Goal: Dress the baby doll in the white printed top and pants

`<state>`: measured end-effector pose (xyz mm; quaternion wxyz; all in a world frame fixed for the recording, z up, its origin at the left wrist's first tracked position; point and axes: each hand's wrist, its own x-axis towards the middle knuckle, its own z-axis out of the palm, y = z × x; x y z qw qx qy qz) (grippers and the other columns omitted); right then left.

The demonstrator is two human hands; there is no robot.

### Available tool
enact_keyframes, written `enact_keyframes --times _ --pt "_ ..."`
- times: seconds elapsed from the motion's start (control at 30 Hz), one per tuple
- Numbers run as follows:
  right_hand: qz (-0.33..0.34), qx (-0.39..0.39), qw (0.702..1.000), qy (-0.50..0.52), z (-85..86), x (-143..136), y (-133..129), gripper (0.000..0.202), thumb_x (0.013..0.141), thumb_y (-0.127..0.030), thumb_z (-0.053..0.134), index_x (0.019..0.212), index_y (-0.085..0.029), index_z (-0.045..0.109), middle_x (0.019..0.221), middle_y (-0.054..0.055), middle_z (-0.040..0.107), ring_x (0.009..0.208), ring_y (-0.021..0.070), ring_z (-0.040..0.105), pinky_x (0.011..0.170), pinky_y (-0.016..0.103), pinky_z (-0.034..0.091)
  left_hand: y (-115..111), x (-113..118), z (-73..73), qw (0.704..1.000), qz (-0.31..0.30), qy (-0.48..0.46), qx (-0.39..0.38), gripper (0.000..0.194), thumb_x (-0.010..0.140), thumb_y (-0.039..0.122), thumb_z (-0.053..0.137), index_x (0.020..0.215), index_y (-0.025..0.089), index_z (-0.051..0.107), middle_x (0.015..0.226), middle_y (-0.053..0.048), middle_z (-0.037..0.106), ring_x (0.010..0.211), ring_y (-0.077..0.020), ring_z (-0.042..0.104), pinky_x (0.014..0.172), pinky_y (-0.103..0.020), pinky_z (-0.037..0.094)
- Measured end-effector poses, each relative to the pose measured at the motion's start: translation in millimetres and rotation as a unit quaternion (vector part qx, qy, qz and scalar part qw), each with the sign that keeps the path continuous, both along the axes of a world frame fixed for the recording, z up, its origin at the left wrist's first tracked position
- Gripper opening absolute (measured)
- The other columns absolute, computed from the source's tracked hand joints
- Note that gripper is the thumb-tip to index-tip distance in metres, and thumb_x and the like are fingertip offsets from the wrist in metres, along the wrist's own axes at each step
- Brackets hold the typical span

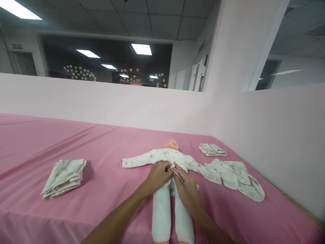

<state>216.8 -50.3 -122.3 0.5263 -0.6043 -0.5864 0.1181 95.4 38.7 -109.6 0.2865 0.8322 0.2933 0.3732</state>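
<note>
Lying lengthwise, doll (163, 155), head (171, 144) pointing away, hands (159, 175) (188, 191) pinching what looks like white cord (173, 166)

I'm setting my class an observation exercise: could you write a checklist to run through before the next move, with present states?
1. Doll lies on pink sheet: ok.
2. Left hand on white strip: ok.
3. Right hand on strip: ok.
4. Strip fastened: cannot tell; hands partly cover it.
5. Sleeve at picture right apart from loose garment: not ok; they overlap in view.
6. Folded cloth at picture left apart from doll: ok.
</note>
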Motion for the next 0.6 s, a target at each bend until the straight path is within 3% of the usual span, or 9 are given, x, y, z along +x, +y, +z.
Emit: enact_keyframes --times 0.1,0.17,0.3,0.43,0.6 --pt "0.005 0.001 1.000 -0.025 1.0 -0.1 -2.1 0.041 0.090 -0.023 0.044 0.121 -0.029 0.070 0.137 0.005 0.061 0.130 0.0245 0.054 0.109 0.045 0.043 1.5 -5.2 8.6 0.991 -0.061 -0.017 -0.115 0.018 0.082 0.024 0.045 0.065 0.019 0.047 0.064 0.003 0.051 0.060 -0.0112 0.043 0.056 -0.024 0.032" --pt "0.018 -0.002 0.999 -0.039 1.8 -0.6 -3.4 0.043 0.090 -0.023 0.043 0.122 -0.031 0.070 0.137 0.004 0.061 0.131 0.0241 0.053 0.108 0.045 0.044 3.5 -6.7 11.2 0.986 -0.072 -0.025 -0.147 0.021 0.082 0.028 0.045 0.064 0.018 0.048 0.063 0.003 0.050 0.059 -0.0107 0.043 0.056 -0.023 0.033" --pt "0.027 0.005 0.999 -0.032 1.5 -2.3 -4.9 0.038 0.091 -0.027 0.045 0.120 -0.030 0.070 0.135 0.003 0.062 0.130 0.0242 0.053 0.109 0.044 0.044 5.2 -4.3 9.8 0.987 -0.057 -0.052 -0.138 0.024 0.083 0.030 0.047 0.061 0.019 0.044 0.060 0.005 0.046 0.057 -0.0101 0.040 0.055 -0.023 0.032" --pt "-0.017 0.006 1.000 0.010 -0.9 -3.8 -5.1 0.043 0.091 -0.031 0.048 0.132 -0.025 0.059 0.131 0.006 0.063 0.123 0.0231 0.058 0.105 0.041 0.047 4.9 -1.0 6.8 0.987 -0.038 -0.073 -0.135 0.024 0.084 0.029 0.046 0.063 0.019 0.045 0.062 0.005 0.048 0.060 -0.0103 0.042 0.058 -0.023 0.033" --pt "-0.015 0.014 1.000 -0.021 -2.2 -3.5 -4.5 0.039 0.092 -0.028 0.047 0.129 -0.023 0.058 0.127 0.006 0.064 0.119 0.0214 0.058 0.103 0.037 0.047 6.5 0.1 4.2 0.988 -0.044 -0.072 -0.126 0.022 0.086 0.030 0.045 0.067 0.019 0.046 0.068 0.004 0.049 0.064 -0.0110 0.042 0.061 -0.024 0.034"
